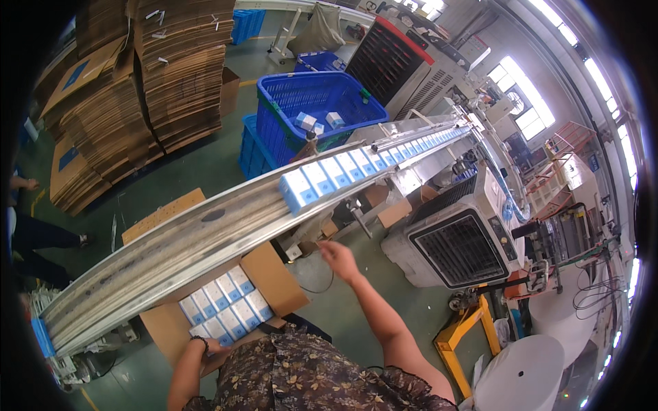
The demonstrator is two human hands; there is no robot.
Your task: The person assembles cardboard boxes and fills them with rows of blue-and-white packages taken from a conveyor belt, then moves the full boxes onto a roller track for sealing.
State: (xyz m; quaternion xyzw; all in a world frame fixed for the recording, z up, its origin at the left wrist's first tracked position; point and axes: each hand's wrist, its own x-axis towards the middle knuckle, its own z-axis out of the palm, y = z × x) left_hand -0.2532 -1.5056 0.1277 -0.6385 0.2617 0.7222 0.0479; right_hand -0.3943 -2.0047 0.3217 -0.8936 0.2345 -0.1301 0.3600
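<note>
My left hand [215, 349] is at the near left corner of an open cardboard carton [284, 277], against the white-and-blue small boxes [229, 316] packed in two rows inside. Its fingers are mostly hidden. A dark bracelet circles that wrist. My right hand [338, 259] is raised to the right of the carton, just below the conveyor's near side; its fingers are loosely bent and nothing shows in them. On the conveyor [171, 236], a long line of the same small boxes [322, 176] stands side by side, running back to the far right.
Behind the conveyor stands a blue crate [284, 130] with a few loose small boxes. Flattened cardboard stacks [181, 82] rise at the far left. To the right are an air cooler [462, 250], a yellow pallet jack [449, 335] and white rolls [521, 373]. Another person's legs [41, 233] show at the left edge.
</note>
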